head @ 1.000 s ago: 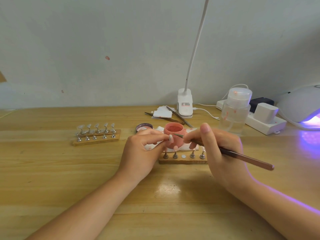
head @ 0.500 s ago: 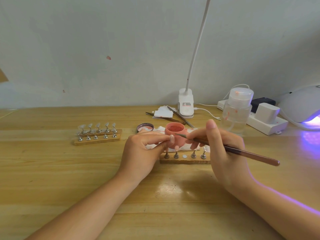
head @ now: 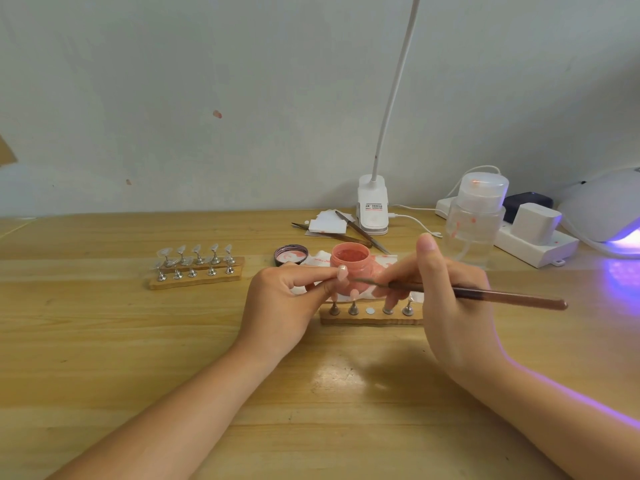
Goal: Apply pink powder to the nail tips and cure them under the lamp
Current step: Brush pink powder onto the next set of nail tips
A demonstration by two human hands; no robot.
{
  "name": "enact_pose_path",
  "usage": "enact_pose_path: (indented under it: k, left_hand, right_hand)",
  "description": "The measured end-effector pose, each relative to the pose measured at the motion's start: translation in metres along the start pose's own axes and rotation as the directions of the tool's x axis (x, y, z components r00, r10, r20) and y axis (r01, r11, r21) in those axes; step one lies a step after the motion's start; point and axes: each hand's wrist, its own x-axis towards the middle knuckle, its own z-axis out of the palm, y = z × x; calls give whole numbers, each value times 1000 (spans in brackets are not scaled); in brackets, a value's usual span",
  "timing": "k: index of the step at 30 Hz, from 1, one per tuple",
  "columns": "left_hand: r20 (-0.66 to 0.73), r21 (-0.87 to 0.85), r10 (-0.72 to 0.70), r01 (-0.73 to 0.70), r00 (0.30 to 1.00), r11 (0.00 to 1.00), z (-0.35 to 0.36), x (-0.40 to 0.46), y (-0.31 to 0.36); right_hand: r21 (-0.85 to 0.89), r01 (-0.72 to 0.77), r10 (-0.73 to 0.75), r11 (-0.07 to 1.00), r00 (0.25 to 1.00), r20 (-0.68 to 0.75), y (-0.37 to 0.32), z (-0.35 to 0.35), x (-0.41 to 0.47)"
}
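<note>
Head view, left to right. Wooden stand [head: 195, 277] of clear nail tips, centre left on desk [head: 104, 341]. Left hand [head: 287, 306], fingers pinching one nail tip [head: 342, 271] before open pink powder jar [head: 350, 263], frame centre. Right hand [head: 446, 299], fingers clamped on brush [head: 485, 292], bristles just beside that tip. Curing lamp [head: 604, 209], glowing violet, far right.

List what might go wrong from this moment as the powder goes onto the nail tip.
1. The open pink powder jar stands just behind both hands; a nudge from the left hand could tip it and spill powder.
2. The small nail tip is only pinched at the left hand's fingertips, so pressure from the long brown brush in the right hand may flick it loose.
3. The right hand hovers over the wooden stand with metal pegs and could knock it.
</note>
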Motion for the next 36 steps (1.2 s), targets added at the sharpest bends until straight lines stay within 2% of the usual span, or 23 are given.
enact_pose_path:
  k: [2,6,10,12,14,18,22,26,30,34,36]
  left_hand:
    - [5,8,5,-5,1000,1000,0,0,1]
    - [9,-1,14,-14,1000,1000,0,0,3]
    - [33,9,64,-64,997,998,0,1,3]
    - [28,24,78,-79,997,997,0,1,3]
    - [10,27,61,-62,998,998,0,1,3]
    - [24,44,50,-52,998,998,0,0,2]
    - [6,74,6,-7,1000,997,0,-1,1]
    - [22,103,-9,7,1000,995,-1,-1,3]
    - [19,124,-42,40,999,991,-1,-1,4]
    - [33,141,-59,53,998,989,-1,-1,5]
    - [44,156,-56,48,997,987,-2,-1,6]
  right_hand:
    - [-26,31,-31,999,1000,1,1,0,1]
    - [4,-47,47,999,998,39,2,-1,-1]
    - [-84,53,-48,995,997,63,3,-1,1]
    - [-103,22,-11,994,994,106,4,-2,0]
    - [-93,5,6,996,994,112,4,-3,-1]
    - [-141,136,-115,981,982,148,4,-2,1]
    - [-126,58,-41,990,990,138,7,-6,-1]
    - [-198,206,-177,958,972,153,6,-4,2]
    - [-159,126,-105,979,985,138,9,-8,1]
    - [-214,238,-204,947,964,168,7,-6,4]
    - [-200,190,-156,961,972,173,10,-7,3]
